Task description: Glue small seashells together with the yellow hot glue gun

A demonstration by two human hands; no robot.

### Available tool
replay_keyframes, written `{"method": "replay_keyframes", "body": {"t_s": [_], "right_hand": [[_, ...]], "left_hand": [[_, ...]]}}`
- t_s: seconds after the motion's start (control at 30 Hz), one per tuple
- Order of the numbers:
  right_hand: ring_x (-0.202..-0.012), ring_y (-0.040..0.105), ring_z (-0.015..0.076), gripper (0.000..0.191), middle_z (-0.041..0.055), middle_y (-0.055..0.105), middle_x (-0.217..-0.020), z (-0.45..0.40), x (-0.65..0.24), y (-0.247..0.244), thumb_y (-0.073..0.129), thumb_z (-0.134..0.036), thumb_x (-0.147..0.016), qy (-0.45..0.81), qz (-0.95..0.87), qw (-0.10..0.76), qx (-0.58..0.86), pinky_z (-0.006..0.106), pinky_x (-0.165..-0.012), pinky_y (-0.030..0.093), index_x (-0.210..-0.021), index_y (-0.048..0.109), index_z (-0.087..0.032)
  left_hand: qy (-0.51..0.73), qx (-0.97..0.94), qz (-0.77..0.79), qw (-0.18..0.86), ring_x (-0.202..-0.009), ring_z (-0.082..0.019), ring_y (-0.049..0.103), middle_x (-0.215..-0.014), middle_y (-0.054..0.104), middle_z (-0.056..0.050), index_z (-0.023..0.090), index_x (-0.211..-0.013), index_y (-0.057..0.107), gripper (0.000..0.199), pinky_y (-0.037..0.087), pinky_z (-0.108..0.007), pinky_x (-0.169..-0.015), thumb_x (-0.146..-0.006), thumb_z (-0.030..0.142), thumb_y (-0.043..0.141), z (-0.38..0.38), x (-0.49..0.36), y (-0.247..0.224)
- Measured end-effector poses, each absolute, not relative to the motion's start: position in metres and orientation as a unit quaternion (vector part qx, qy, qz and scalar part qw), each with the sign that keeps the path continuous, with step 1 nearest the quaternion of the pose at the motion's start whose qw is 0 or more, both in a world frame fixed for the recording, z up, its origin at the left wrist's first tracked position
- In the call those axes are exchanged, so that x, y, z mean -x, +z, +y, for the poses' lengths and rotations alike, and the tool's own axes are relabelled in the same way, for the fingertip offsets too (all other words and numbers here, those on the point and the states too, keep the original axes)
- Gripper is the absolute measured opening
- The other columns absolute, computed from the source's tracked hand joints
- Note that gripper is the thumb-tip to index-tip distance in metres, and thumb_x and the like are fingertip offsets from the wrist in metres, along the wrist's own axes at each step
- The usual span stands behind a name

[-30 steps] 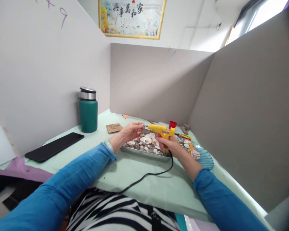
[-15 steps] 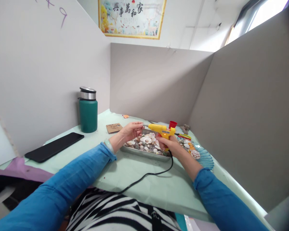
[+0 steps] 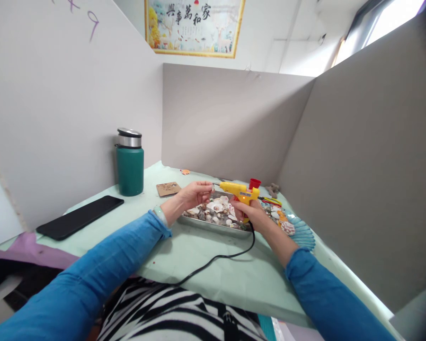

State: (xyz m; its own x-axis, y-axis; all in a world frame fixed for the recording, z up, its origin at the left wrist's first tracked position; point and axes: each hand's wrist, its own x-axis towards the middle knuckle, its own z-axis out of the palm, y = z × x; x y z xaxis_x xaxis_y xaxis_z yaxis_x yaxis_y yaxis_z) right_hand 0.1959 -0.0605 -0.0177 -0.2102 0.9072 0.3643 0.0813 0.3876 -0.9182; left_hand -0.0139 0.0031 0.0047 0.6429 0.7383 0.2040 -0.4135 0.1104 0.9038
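My right hand (image 3: 247,209) is wrapped round the handle of a yellow glue gun (image 3: 238,190), whose nozzle points left. Close to that nozzle, my left hand (image 3: 196,193) pinches a tiny pale piece (image 3: 212,188), perhaps a shell; its kind is too small to make out. Both hands are above a metal tray (image 3: 213,228) that holds many seashells (image 3: 216,206). From the glue gun's handle a black cord (image 3: 218,256) runs down across the table towards my lap.
Left stand a green flask (image 3: 130,166) and a black phone-like slab (image 3: 81,217). A brown card (image 3: 168,189) lies behind my left wrist. To the right are a red cup (image 3: 254,183), pliers (image 3: 271,201) and a blue scallop shell (image 3: 300,233). Grey partitions (image 3: 230,123) enclose the table.
My left hand has shifted very slightly right and turned, so the small piece at its fingertips shows more. The glue gun has barely moved.
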Motion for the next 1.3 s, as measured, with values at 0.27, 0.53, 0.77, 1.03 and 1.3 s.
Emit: {"method": "replay_keyframes", "body": {"t_s": [0.27, 0.53, 0.77, 1.03, 1.3], "right_hand": [[-0.038, 0.034, 0.0081, 0.025, -0.0062, 0.042, -0.042, -0.0618, -0.1948, -0.0168, 0.063, -0.042, -0.075, 0.410, -0.660, 0.501, 0.382, 0.023, -0.040, 0.028, -0.076, 0.055, -0.018], [-0.038, 0.035, 0.0076, 0.022, -0.0062, 0.043, -0.041, -0.0614, -0.1954, -0.0185, 0.063, -0.039, -0.075, 0.417, -0.661, 0.498, 0.376, 0.022, -0.040, 0.028, -0.076, 0.055, -0.018], [-0.039, 0.035, 0.0082, 0.024, -0.0062, 0.042, -0.041, -0.0609, -0.1955, -0.0167, 0.063, -0.041, -0.075, 0.404, -0.658, 0.512, 0.375, 0.023, -0.042, 0.029, -0.074, 0.055, -0.018], [-0.038, 0.034, 0.0082, 0.024, -0.0060, 0.043, -0.041, -0.0615, -0.1956, -0.0168, 0.064, -0.040, -0.075, 0.408, -0.658, 0.510, 0.375, 0.023, -0.042, 0.028, -0.076, 0.056, -0.018], [-0.039, 0.035, 0.0084, 0.023, -0.0062, 0.043, -0.041, -0.0616, -0.1954, -0.0168, 0.063, -0.040, -0.076, 0.402, -0.663, 0.512, 0.370, 0.023, -0.042, 0.028, -0.077, 0.056, -0.018]], "left_hand": [[0.422, -0.512, 0.160, 0.731, -0.043, -0.004, 0.043, -0.058, 0.054, 0.002, 0.009, -0.084, 0.061, 0.023, 0.042, -0.021, -0.047, -0.066, 0.013, 0.074, 0.0022, 0.0137, 0.0056], [0.438, -0.493, 0.162, 0.734, -0.043, -0.004, 0.044, -0.059, 0.052, 0.003, 0.010, -0.082, 0.059, 0.018, 0.043, -0.020, -0.047, -0.069, 0.012, 0.071, -0.0001, 0.0131, 0.0091], [0.422, -0.515, 0.151, 0.730, -0.044, -0.004, 0.043, -0.061, 0.055, 0.001, 0.010, -0.080, 0.060, 0.020, 0.043, -0.021, -0.047, -0.066, 0.014, 0.073, 0.0004, 0.0135, 0.0072], [0.413, -0.521, 0.151, 0.731, -0.044, -0.005, 0.043, -0.056, 0.051, 0.003, 0.010, -0.081, 0.061, 0.019, 0.043, -0.021, -0.048, -0.067, 0.015, 0.073, 0.0035, 0.0139, 0.0046], [0.408, -0.525, 0.151, 0.732, -0.043, -0.004, 0.043, -0.056, 0.051, 0.003, 0.010, -0.080, 0.060, 0.020, 0.043, -0.021, -0.048, -0.067, 0.015, 0.073, 0.0033, 0.0138, 0.0049]]}}
